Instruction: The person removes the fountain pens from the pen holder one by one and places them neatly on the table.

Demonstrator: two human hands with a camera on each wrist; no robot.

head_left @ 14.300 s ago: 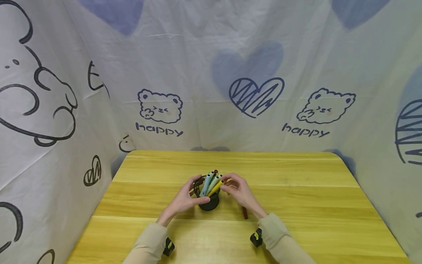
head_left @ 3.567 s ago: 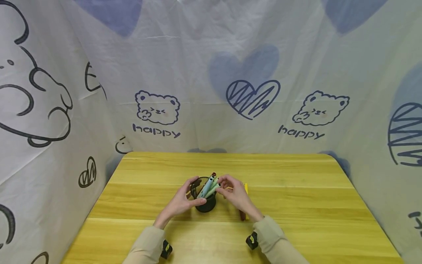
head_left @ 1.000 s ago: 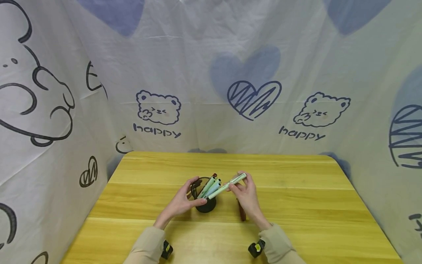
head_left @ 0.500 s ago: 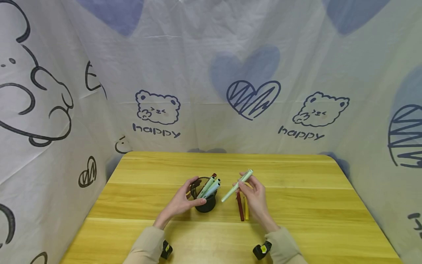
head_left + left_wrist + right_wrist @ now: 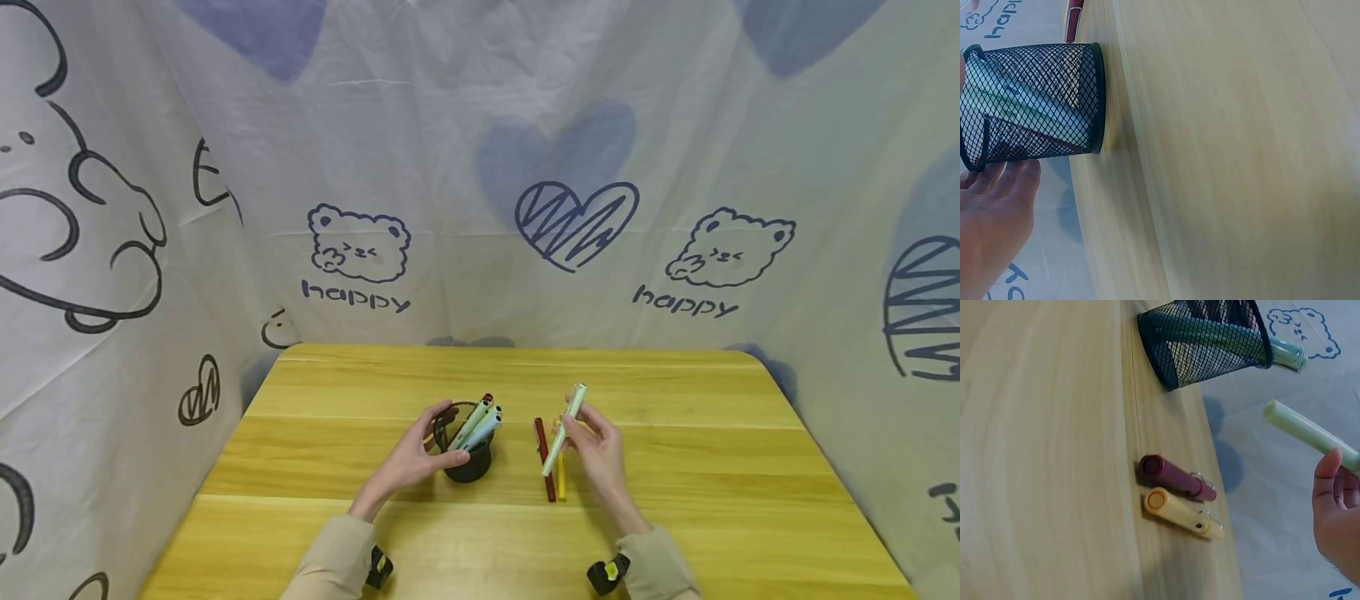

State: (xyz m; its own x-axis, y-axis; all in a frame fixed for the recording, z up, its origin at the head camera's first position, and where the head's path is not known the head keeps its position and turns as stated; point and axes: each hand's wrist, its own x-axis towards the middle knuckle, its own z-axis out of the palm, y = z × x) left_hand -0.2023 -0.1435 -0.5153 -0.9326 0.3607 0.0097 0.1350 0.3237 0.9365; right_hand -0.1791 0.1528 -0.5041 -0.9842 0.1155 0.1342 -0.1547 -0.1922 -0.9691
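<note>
Black wire-mesh metal pen cup point(image 5: 469, 454), smooth matt plastic pale green pen point(image 5: 564, 428), glossy red pen point(image 5: 1175, 477), smooth yellow pen point(image 5: 1182, 513), satin-finished yellow wood-grain table point(image 5: 675, 467), creased printed cloth backdrop point(image 5: 480, 167), beige knit sleeves point(image 5: 333, 562)

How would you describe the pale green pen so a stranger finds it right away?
On the yellow wooden table, right of the black mesh cup, the right hand pinches the pale green pen. It alone is lifted; the red pen and yellow pen lie flat.

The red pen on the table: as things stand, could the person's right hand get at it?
Probably not at once: the right hand is beside the red pen with nothing between, but its fingers already grip a green pen.
</note>
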